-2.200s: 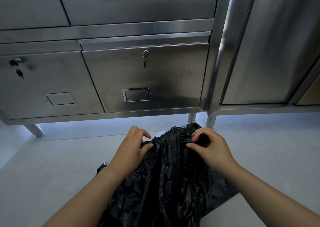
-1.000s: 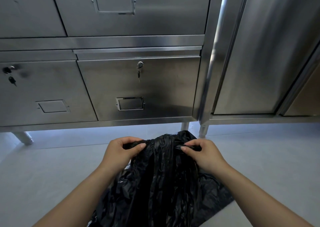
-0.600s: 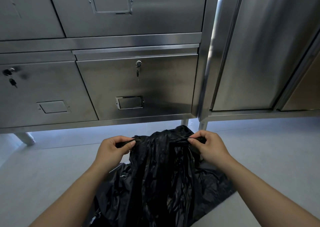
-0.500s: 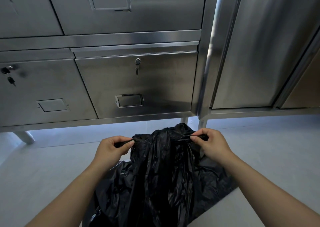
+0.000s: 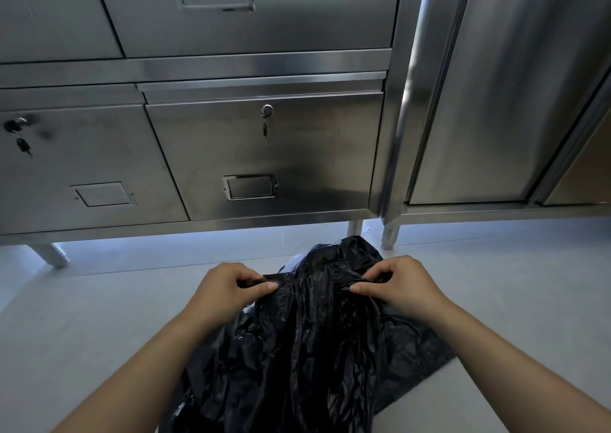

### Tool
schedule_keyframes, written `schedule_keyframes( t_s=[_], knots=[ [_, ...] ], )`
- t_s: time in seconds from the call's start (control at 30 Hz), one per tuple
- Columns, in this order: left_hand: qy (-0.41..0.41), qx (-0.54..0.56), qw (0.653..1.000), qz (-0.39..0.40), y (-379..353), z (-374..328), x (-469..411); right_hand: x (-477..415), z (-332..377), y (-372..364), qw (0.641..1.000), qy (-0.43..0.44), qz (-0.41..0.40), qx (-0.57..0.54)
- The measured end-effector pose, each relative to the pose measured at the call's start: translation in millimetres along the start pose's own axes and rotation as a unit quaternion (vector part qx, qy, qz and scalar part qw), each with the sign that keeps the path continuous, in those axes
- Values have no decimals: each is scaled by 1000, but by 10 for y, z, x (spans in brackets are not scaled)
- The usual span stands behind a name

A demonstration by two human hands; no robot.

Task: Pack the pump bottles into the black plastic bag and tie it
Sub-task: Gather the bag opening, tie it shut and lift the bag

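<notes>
Fingers of the left hand [image 5: 228, 287] and right hand [image 5: 401, 285] are clamped on gathered edges of the black plastic bag [image 5: 310, 350], which hangs below them onto the floor [image 5: 99, 317]. Judgement: keep both strands taut and cross them between the fingers for a tight knot.

Two bare forearms reach forward from the bottom corners, angled inward toward each other. The left hand [image 5: 228, 288] and right hand [image 5: 398, 287] sit level, knuckles up, each with thumb and fingers pinched closed on a fold of black plastic bag [image 5: 314, 350] (palms hidden).
</notes>
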State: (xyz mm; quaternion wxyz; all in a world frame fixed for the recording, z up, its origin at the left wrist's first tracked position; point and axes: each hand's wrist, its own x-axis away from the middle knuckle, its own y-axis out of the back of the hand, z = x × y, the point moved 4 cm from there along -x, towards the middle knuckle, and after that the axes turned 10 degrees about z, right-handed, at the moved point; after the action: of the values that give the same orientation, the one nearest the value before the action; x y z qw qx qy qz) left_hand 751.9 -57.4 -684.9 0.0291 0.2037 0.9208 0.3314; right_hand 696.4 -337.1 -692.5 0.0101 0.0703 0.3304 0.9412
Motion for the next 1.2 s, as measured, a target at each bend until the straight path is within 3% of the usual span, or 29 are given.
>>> schedule_keyframes(
  t_s=[0.37, 0.73, 0.87, 0.97, 1.07, 1.13, 1.2],
  knots=[
    [-49, 76, 991, -95, 169, -214, 31, 9, 184, 243, 995, 26, -64, -69],
    [67, 48, 988, -133, 379, 466, 243, 161, -406, 386, 992, -68, -40, -99],
    [46, 170, 974, -141, 355, 376, 152, 124, -436, 385, 985, -63, -80, -140],
    [10, 313, 944, -101, 240, 165, 34, 128, -419, 304, 967, -33, -72, -244],
    [0, 417, 907, -61, 78, 25, -59, 85, -337, 154, 926, -25, -58, -372],
    [-7, 445, 893, -59, -14, -48, -85, 19, -257, 54, 904, -20, -49, -424],
    [-11, 406, 910, -86, -88, -93, -98, -46, -121, -39, 877, 9, -44, -478]
  ],
)
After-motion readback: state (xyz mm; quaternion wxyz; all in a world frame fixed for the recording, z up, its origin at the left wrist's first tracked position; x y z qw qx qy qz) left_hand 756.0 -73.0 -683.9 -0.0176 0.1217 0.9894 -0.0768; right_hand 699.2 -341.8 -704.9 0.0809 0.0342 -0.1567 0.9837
